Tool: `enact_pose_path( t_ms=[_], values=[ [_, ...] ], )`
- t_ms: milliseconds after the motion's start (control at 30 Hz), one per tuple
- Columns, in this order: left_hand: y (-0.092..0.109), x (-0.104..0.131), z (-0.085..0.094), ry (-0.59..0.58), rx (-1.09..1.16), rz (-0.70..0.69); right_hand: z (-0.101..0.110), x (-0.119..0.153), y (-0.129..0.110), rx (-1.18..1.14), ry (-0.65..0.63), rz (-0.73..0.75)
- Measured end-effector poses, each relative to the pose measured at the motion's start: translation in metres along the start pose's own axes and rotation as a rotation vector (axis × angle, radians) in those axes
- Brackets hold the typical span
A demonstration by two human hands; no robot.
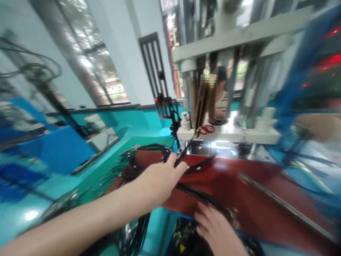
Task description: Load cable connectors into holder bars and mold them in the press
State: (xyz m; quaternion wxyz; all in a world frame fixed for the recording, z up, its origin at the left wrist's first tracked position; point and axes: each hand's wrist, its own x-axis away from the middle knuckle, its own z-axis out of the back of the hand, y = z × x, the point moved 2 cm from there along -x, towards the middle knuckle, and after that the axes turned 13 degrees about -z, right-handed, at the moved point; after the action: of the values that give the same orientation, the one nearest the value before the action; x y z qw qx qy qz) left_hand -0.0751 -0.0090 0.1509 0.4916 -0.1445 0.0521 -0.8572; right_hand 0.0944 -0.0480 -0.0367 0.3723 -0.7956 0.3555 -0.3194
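Over the red-brown work surface (255, 199), my left hand (163, 177) closes on a black cable (182, 154) that runs up toward the press. A bundle of black cables (197, 192) lies between my two hands, with small metallic ends at its right. My right hand (213, 224) is at the surface's front edge, fingers spread beside that bundle, holding nothing visible. More black cables (153, 146) with metallic ends curve behind and left of my left hand. Motion blur softens the fine detail.
Behind the surface stands a pale press (229, 137) with red-handled scissors (207, 129) on its base. A metal bar (287, 208) lies at the right. A person is partly visible behind the press; another person's hand (319, 126) is at far right. Blue bins stand left.
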Motion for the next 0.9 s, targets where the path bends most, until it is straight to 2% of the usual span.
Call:
enact_pose_path(
  t_ms=[100,167,233,300,400,533,600,633,733,833,900],
  values=[
    [0.025,-0.04,-0.006,0.019,-0.161,-0.285,0.031,0.006,-0.022,-0.227,0.103,0.098],
    [0.032,-0.054,-0.011,0.046,-0.208,-0.466,0.048,0.018,-0.035,-0.37,0.163,0.163],
    [0.033,-0.064,-0.02,0.066,-0.223,-0.583,0.056,0.026,-0.043,-0.485,0.205,0.198],
    [0.032,-0.075,-0.035,0.058,-0.216,-0.631,0.06,0.028,-0.045,-0.517,0.258,0.213],
    [0.034,-0.09,-0.065,0.018,-0.177,-0.666,0.064,0.026,-0.046,-0.451,0.366,0.269],
    [0.056,-0.106,-0.105,0.047,-0.049,-0.665,0.074,0.03,-0.057,-0.11,0.613,0.301],
    [0.072,-0.111,-0.112,0.058,0.117,-0.662,0.077,0.035,-0.066,0.069,0.688,0.261],
    [0.081,-0.113,-0.111,0.07,0.241,-0.674,0.078,0.037,-0.069,0.13,0.68,0.255],
    [0.11,-0.121,-0.096,0.049,0.8,-0.754,0.077,0.039,-0.073,0.197,0.541,0.267],
    [0.137,-0.136,-0.084,-0.146,1.376,-0.702,0.086,0.037,-0.072,0.105,0.486,0.25],
    [0.149,-0.146,-0.085,-0.254,1.536,-0.594,0.099,0.039,-0.08,-0.029,0.476,0.291]
  ],
)
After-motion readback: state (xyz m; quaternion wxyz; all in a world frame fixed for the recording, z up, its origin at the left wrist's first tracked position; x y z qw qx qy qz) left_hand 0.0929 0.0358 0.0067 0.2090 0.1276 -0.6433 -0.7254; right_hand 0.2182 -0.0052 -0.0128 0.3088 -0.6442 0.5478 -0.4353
